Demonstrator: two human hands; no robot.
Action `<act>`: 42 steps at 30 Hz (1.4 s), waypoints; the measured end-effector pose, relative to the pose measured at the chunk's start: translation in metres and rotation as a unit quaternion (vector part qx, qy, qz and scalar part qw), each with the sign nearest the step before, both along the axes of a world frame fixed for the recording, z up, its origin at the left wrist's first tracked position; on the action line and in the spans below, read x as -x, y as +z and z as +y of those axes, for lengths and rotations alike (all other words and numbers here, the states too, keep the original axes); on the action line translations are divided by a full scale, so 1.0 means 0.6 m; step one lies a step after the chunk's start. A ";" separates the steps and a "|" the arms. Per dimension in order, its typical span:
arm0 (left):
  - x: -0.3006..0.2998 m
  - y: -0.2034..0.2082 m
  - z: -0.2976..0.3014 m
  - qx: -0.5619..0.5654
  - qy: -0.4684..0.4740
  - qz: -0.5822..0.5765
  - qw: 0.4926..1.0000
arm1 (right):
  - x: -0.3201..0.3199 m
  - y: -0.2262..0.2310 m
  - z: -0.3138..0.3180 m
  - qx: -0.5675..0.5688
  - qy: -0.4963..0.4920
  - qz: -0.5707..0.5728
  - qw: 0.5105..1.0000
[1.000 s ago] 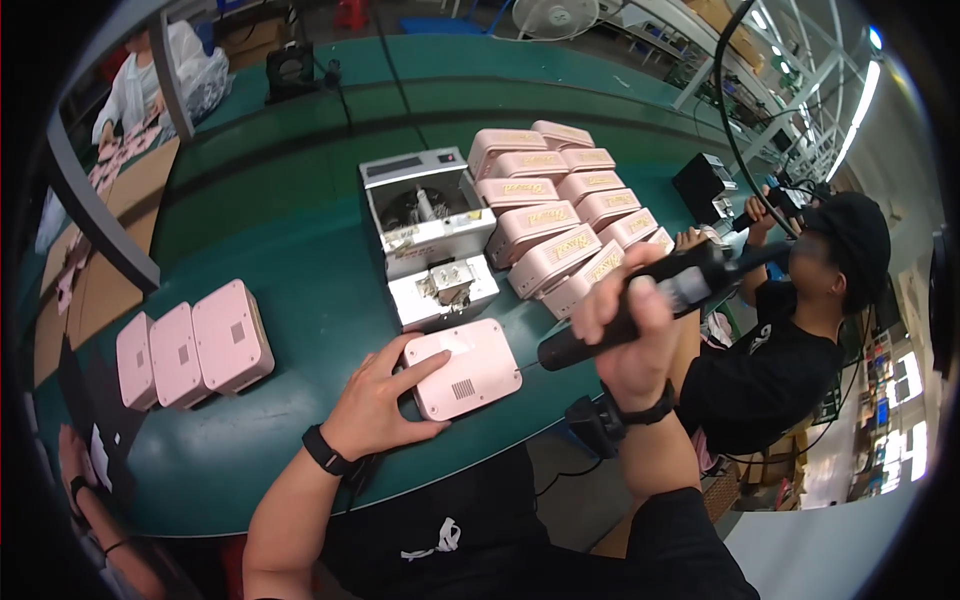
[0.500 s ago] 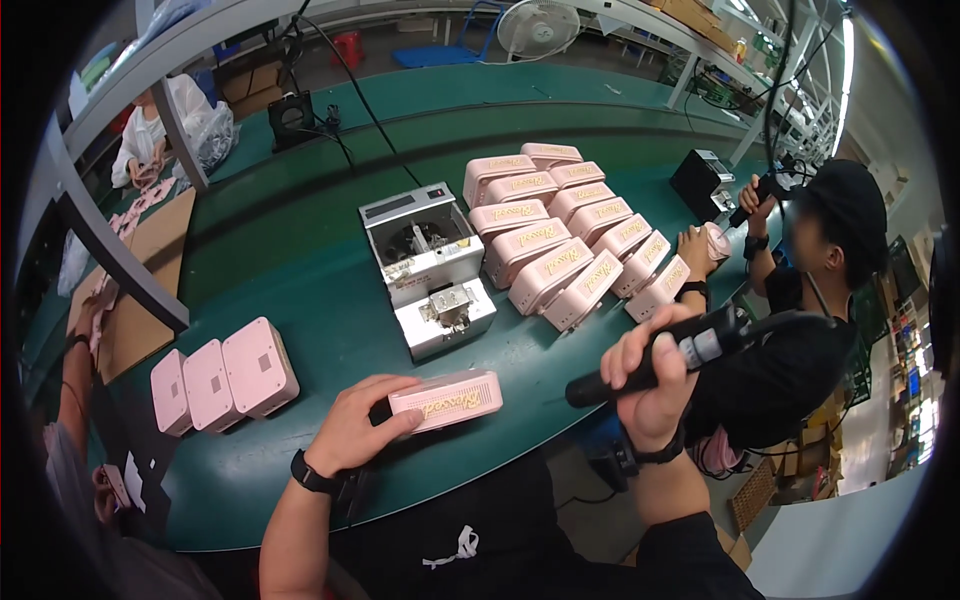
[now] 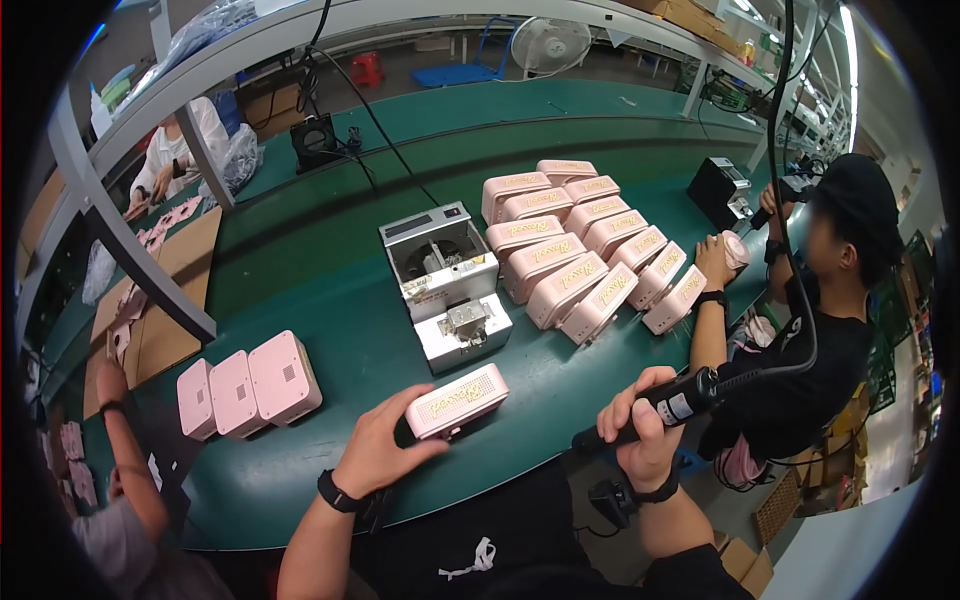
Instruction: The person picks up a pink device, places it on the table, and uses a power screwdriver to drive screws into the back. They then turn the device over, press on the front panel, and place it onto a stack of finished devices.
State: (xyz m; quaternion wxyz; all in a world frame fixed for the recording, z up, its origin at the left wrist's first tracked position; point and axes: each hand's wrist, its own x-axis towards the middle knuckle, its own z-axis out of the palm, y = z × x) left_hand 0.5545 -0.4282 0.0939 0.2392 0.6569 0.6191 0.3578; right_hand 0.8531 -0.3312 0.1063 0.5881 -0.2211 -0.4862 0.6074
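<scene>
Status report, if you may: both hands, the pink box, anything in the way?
Left hand at left end of pink box, grip unclear. Right hand wrapped around black corded tool, apart from box. Nothing visibly blocking; silver machine close beyond box.

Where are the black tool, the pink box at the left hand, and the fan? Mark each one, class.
Black tool (image 3: 693, 393): head view, on its body near the cable end.
Pink box (image 3: 459, 401): head view, on its lettered face.
Fan (image 3: 551, 46): head view, on the middle of its grille.

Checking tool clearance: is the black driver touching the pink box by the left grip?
No, the black driver in the right grip is apart from the pink box, with green tabletop showing between them.
</scene>
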 end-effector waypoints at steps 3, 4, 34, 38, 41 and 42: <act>0.010 -0.036 -0.017 0.092 0.039 -0.229 0.968 | -0.007 -0.003 0.000 0.022 0.001 0.015 1.000; 0.009 -0.039 -0.025 0.098 0.041 -0.232 0.967 | -0.012 -0.003 -0.002 0.016 -0.012 0.004 1.000; 0.011 -0.061 -0.056 0.230 0.097 -0.449 0.858 | -0.005 -0.008 -0.014 0.014 -0.045 -0.044 0.998; -0.004 -0.037 -0.063 -0.034 0.031 -0.130 0.990 | 0.002 0.021 -0.007 -0.016 -0.020 0.006 1.000; -0.007 -0.050 -0.061 -0.179 -0.001 0.062 0.982 | 0.019 0.049 -0.002 -0.032 -0.012 0.002 0.999; -0.001 -0.058 -0.056 -0.218 -0.011 0.111 0.970 | 0.026 0.057 0.001 -0.043 -0.004 0.002 0.999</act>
